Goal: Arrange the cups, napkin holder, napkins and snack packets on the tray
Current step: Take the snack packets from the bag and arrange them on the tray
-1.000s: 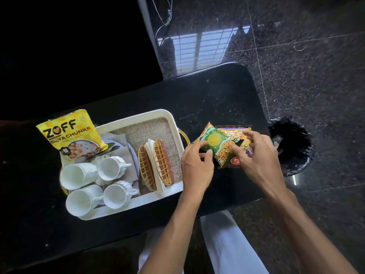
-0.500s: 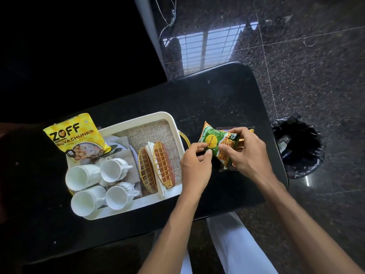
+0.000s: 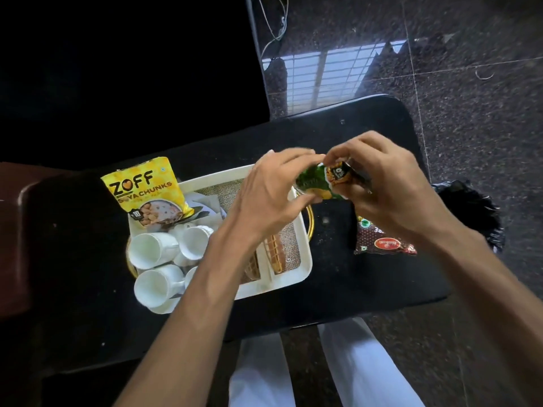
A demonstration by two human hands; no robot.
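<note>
A green snack packet (image 3: pixel 318 183) is lifted above the right rim of the white tray (image 3: pixel 302 230), pinched between my left hand (image 3: pixel 270 195) and my right hand (image 3: pixel 390 186). A dark red packet (image 3: pixel 382 240) lies on the black table, right of the tray and partly under my right wrist. On the tray's left end lie several white cups (image 3: pixel 152 249) on their sides over napkins (image 3: pixel 205 202). A yellow soya chunks packet (image 3: pixel 148 192) leans at the tray's far left corner. The wicker napkin holder (image 3: pixel 276 254) shows beneath my left forearm, mostly hidden.
The black table (image 3: pixel 367 133) is narrow, its right edge close beyond the dark red packet. A black bin bag (image 3: pixel 476 212) stands on the polished stone floor just past that edge. White trouser legs (image 3: pixel 361 368) show below the near table edge.
Both hands lifted the green packet off the table and carried it left, up over the tray's right rim. The dark red packet that lay beneath it is uncovered.
</note>
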